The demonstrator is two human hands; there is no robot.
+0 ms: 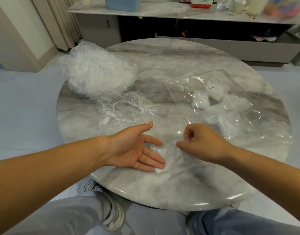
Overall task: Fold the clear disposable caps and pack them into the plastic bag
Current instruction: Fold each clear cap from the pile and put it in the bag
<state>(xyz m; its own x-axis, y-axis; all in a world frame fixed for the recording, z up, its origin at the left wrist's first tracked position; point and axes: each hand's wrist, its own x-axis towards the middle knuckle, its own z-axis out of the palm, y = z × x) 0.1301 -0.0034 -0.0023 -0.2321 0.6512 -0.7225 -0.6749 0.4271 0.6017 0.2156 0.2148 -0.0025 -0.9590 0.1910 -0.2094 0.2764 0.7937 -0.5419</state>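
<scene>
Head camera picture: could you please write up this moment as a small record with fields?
surface: round marble table
cap in work: crumpled, on the near table between the hands
left hand: open, palm up, fingertips at the cap in work
right hand: pinches the cap in work
loose cap: spread out, elastic opening up, middle left
cap pile: far left, unfolded
plastic bag: right, lying flat, folded caps inside

Round marble table [188, 192] — marble sideboard [162, 13] behind.
</scene>
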